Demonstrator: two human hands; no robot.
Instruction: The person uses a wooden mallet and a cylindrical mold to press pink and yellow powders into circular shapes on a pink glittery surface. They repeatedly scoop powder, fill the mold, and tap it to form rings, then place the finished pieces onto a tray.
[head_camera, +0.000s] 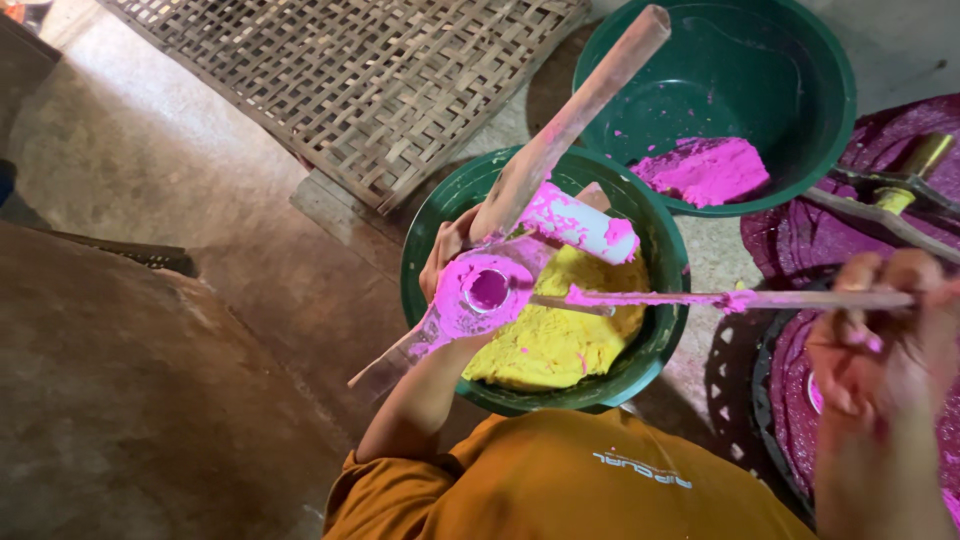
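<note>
Gripping a pink-smeared mould (478, 292) at frame centre, the left hand (445, 250) steadies it over the yellow-paste basin (655, 330); the right hand (880, 340) clenches a thin stick (740, 298) (lower right). Paste already coats the mould; more pink waits in the upper-right basin (820, 130).

The left hand (447, 252) grips a pink-smeared funnel (480, 295) over a green bowl (668, 290) of yellow paste (560, 335); the right hand (880, 330) holds a stick (740, 298).
</note>
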